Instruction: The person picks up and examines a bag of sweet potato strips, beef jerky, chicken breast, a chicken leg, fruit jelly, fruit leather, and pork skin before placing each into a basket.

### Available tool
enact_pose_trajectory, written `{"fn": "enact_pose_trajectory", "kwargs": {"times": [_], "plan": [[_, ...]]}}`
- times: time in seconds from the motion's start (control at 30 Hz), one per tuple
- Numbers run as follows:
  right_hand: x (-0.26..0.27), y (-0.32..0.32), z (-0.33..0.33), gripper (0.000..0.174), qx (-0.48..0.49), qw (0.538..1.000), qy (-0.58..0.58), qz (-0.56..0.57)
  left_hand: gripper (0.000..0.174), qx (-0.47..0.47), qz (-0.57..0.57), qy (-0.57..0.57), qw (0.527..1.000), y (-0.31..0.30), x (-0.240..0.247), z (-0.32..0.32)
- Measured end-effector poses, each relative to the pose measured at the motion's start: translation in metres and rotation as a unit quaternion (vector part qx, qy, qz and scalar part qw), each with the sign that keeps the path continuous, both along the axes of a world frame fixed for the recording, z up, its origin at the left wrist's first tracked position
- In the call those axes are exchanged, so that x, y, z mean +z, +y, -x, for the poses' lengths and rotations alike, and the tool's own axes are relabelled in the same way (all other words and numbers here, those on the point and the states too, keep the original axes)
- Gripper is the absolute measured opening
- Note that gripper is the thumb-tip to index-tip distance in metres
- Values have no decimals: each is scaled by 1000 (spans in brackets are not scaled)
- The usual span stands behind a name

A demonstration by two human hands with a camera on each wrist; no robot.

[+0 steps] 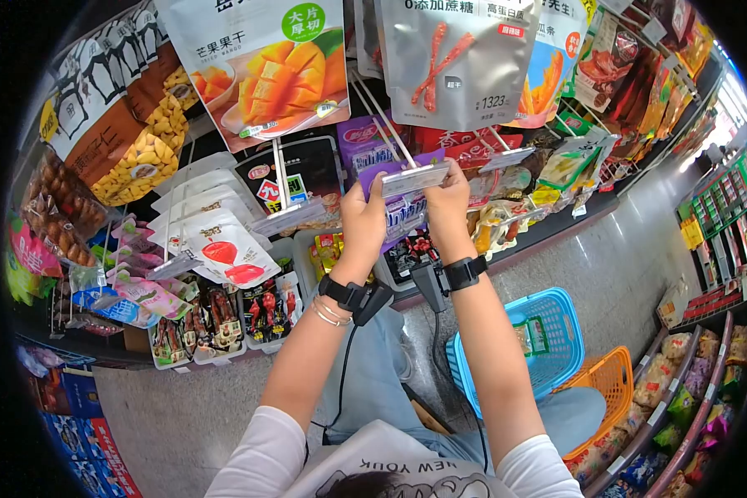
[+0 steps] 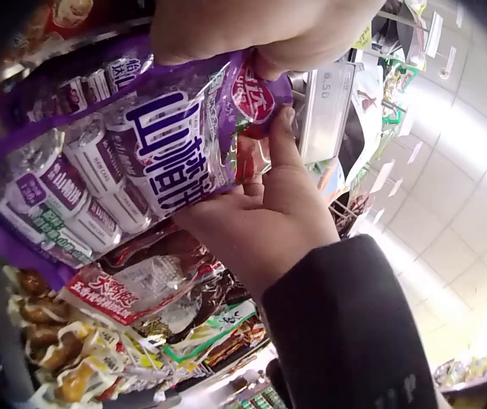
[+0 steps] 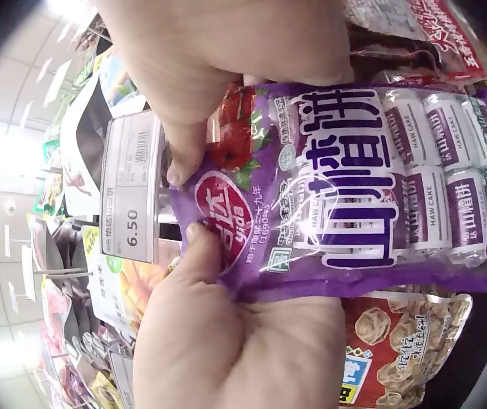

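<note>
Head view gives me both hands at the snack rack, the left hand (image 1: 363,222) and the right hand (image 1: 448,207) side by side at the top of a purple bag (image 3: 350,183) of haw cakes. As I judge it, the relation that counts is how the bag lies from the grip: it hangs below the thumbs, its long axis running from the top edge down to the lower end, front face toward me. A price tag (image 3: 131,187) sits just above that edge, and a metal peg (image 1: 390,126) runs from behind the tag back into the rack. Neither hand is clearly nearer; each has its own top corner, with the left thumb tip beside the red logo (image 3: 224,217).

Both hands pinch the bag's top, thumbs on the front film. Most of the fingers behind it are out of my sight, so I cannot tell how firmly they press.

Hidden too is the place where the bag would meet the peg: tag and hands cover it from above, and I cannot tell whether it is hooked or free. My right wrist view runs the bag's lower end into the frame border. A second purple bag (image 1: 362,143) shows only partly, farther back.
</note>
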State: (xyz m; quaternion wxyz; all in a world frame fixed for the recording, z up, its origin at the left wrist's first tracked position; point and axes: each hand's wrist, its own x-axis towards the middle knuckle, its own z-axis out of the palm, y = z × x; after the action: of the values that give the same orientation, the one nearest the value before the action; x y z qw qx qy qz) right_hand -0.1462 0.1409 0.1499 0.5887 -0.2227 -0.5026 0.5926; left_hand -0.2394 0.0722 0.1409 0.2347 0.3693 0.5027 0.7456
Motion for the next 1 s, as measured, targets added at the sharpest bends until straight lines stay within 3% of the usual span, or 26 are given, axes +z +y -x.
{"fn": "enact_pose_trajectory", "kwargs": {"times": [0.27, 0.33, 0.47, 0.63, 0.7, 0.73, 0.83, 0.87, 1.0], "plan": [[8, 0, 11, 14, -51, 998, -32, -28, 26, 1, 3, -35, 999, 12, 6, 10], [3, 9, 15, 16, -78, 992, -86, -55, 25, 13, -1, -33, 999, 19, 3, 16], [-18, 29, 27, 23, -119, 985, -78, -96, 24, 29, -17, -30, 999, 28, 5, 22], [-17, 17, 22, 28, -204, 942, -225, -141, 24, 39, -13, -4, 999, 27, 2, 22], [-31, 12, 21, 25, -228, 927, -251, -162, 23, 50, -30, 33, 998, 30, -15, 25], [-42, 14, 19, 24, -171, 936, -274, -143, 24, 55, -36, 51, 997, 30, -27, 27], [-70, 1, 11, 29, -166, 924, -320, -128, 30, 28, -21, 28, 999, 23, -59, 25], [-94, 2, 11, 30, -197, 910, -341, -130, 31, 50, -13, 23, 998, 20, -69, 19], [-122, -31, -29, 24, -162, 927, -339, -6, 33, 157, 37, -9, 987, 3, -110, -13]]}}
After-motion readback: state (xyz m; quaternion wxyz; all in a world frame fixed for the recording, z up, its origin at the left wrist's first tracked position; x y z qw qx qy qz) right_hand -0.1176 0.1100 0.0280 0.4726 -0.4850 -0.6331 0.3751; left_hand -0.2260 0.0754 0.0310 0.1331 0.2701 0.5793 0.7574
